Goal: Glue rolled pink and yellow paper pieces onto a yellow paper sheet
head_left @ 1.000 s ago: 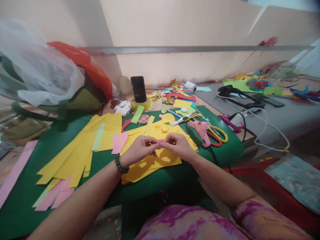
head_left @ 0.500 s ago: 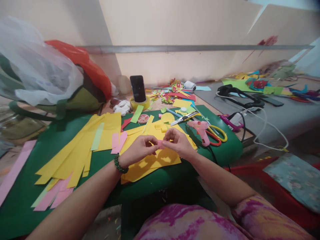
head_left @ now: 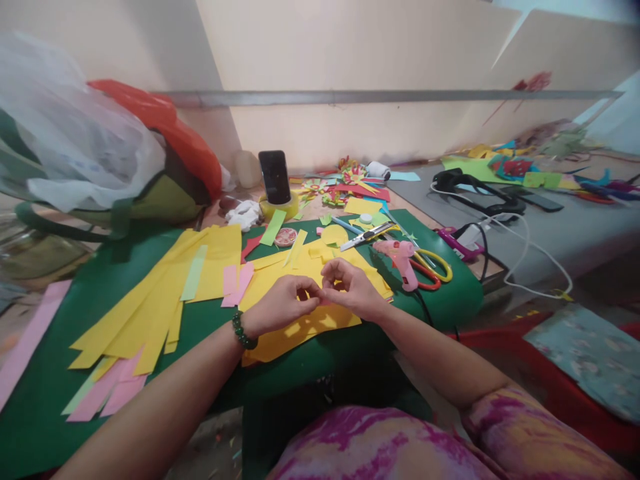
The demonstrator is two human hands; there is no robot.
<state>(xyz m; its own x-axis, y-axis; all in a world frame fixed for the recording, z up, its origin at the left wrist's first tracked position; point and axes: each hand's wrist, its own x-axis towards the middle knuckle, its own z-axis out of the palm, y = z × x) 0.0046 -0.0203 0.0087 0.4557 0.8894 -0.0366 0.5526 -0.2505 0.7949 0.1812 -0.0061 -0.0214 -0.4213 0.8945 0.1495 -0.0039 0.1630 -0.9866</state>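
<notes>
My left hand [head_left: 286, 303] and my right hand [head_left: 351, 288] meet above yellow paper sheets [head_left: 320, 325], fingertips pinched together. Between them a small pink paper piece [head_left: 326, 302] shows only as a sliver; the fingers hide most of it. A green bead bracelet circles my left wrist. Just past my hands lie a yellow paper circle [head_left: 334, 235] and a utility knife [head_left: 369, 236]. To the right of my right hand rests a pink glue gun [head_left: 401, 260], beside scissors [head_left: 434, 267] with red and yellow handles.
Yellow paper strips [head_left: 145, 300] and pink strips [head_left: 117, 387] spread over the green mat [head_left: 200, 373] at left. A phone [head_left: 275, 177] stands upright in a yellow tape roll [head_left: 280, 205]. Bags [head_left: 125, 147] fill the back left. A white cable [head_left: 530, 253] hangs at right.
My fingertips have drawn closer together, covering more of the pink paper piece. My left hand has shifted slightly right; the other things lie as before.
</notes>
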